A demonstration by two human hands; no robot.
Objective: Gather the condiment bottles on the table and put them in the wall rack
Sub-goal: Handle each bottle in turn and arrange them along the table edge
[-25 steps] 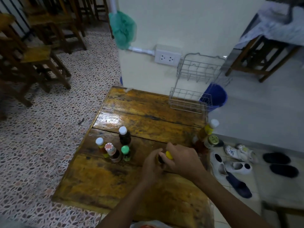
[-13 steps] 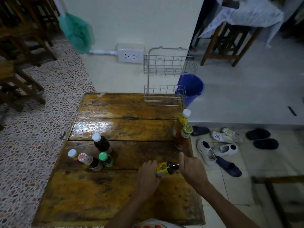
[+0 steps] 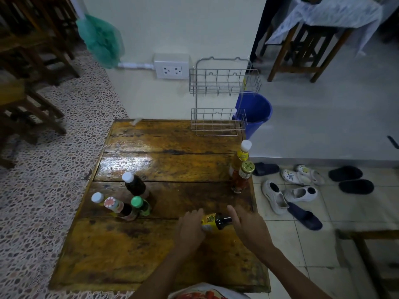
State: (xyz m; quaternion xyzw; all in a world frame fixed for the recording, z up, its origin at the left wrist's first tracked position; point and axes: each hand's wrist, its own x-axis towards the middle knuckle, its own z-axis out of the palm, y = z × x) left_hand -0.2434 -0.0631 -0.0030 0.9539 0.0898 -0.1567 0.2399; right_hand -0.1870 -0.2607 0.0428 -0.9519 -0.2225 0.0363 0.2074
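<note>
**benchwatcher:** Only the head view to go on. Lower centre of the frame, a small dark glass bottle with a yellow label (image 3: 216,221) is lying on its side on the glossy yellow-brown wooden bench (image 3: 172,160). The left hand (image 3: 190,228) is wrapped over its label end. The right hand (image 3: 248,228) sits at the neck end with fingers spread, and I can't tell if it's actually gripping or just touching. The two-tier silver wire wall rack (image 3: 219,98) at upper centre looks empty on both tiers.

**sauce_guy:** How do you reckon it handles?

**benchwatcher:** Looks like glass, so rigid, fairly hefty for its size, and breakable if it rolls off. The bench is shiny, maybe wet, so I'd guess slippery too. I'd grab it round the labelled body, stand it upright, and not trust the thin neck or cap.

**sauce_guy:** And the rest?

**benchwatcher:** Four are clustered left of centre: a dark bottle with a white cap (image 3: 135,184), a small white-capped bottle (image 3: 97,198), a bottle with a red-and-white patterned cap (image 3: 116,207) and a green-capped bottle (image 3: 140,205). At the right edge stand a tall amber bottle with a white cap (image 3: 242,155) and a reddish sauce bottle with a gold lid (image 3: 243,179), touching or nearly so. Those two are close to the edge, so I'd take them by the body, one at a time.
</note>
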